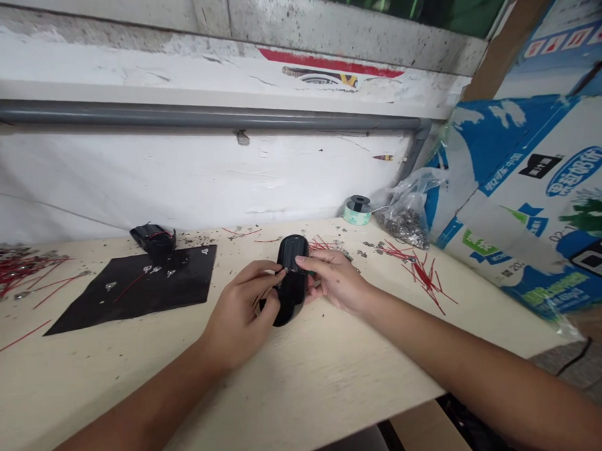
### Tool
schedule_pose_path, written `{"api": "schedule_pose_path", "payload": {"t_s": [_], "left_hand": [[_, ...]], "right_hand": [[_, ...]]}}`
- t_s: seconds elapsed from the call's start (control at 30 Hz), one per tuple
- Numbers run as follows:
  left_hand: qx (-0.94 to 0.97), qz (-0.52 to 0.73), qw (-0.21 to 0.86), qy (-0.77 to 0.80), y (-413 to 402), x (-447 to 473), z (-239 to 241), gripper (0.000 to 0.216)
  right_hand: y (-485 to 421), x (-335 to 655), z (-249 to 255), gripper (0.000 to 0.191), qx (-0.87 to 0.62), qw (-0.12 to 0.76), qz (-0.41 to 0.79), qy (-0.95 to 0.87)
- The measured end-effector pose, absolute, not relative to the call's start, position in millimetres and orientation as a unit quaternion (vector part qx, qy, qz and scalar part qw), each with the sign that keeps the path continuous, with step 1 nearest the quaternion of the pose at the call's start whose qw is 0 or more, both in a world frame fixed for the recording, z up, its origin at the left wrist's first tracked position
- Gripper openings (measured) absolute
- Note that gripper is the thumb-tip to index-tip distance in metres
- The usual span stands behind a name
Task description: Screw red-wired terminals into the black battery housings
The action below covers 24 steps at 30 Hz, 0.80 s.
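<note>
A glossy black, rounded, elongated plastic case (293, 295) with a ribbed hollow at its far end stands out at the middle of the table, between my hands. My right hand (336, 277) grips its right side, thumb on top and fingers curled underneath. At the left side, my left hand (245, 314) has its fingers drawn together over the case. A tiny shiny bit shows by the left fingertips, too small to name; what those fingers pinch is mostly hidden.
Red wires with metal tabs (18, 271) are heaped at far left; more red wires (428, 280) lie right. A black sheet (134, 286) holds loose tabs, with a black object (153, 238) behind it. A tape roll (357, 211), a bag of metal parts (405, 221) and a carton (534, 195) stand at back right.
</note>
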<state>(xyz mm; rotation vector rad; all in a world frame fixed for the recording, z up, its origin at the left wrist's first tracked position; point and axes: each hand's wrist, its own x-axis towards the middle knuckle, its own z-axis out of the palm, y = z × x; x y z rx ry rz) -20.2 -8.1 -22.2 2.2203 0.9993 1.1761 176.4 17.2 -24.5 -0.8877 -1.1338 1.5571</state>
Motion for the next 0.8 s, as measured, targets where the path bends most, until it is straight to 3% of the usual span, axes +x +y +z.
{"api": "schedule_pose_path", "payload": {"t_s": [0.1,0.17,0.27,0.33,0.63,0.8], "left_hand": [[0.688,0.478,0.354,0.417,-6.6,-19.5,-15.9,0.026],[0.584,0.485,0.489,0.431,-4.9,-19.0,-11.9,0.036],[0.508,0.421,0.661,0.357,-1.7,-19.2,-10.7,0.04],[0.502,0.375,0.716,0.307,-0.1,-19.9,-12.9,0.033],[0.46,0.382,0.734,0.322,0.6,-19.9,-11.0,0.019],[0.407,0.488,0.668,0.388,10.1,-25.8,-9.3,0.013]], "right_hand": [[17.8,178.3,-22.8,0.029,-0.358,0.472,0.65,-0.476],[17.1,179.5,-20.9,0.028,-0.344,0.462,0.664,-0.478],[15.8,180.4,-19.3,0.027,-0.325,0.448,0.677,-0.485],[15.4,180.2,-19.6,0.026,-0.317,0.442,0.677,-0.496],[17.4,181.5,-22.8,0.033,-0.327,0.443,0.627,-0.551],[27.9,201.0,-15.2,0.025,-0.458,0.541,0.354,-0.61]]}}
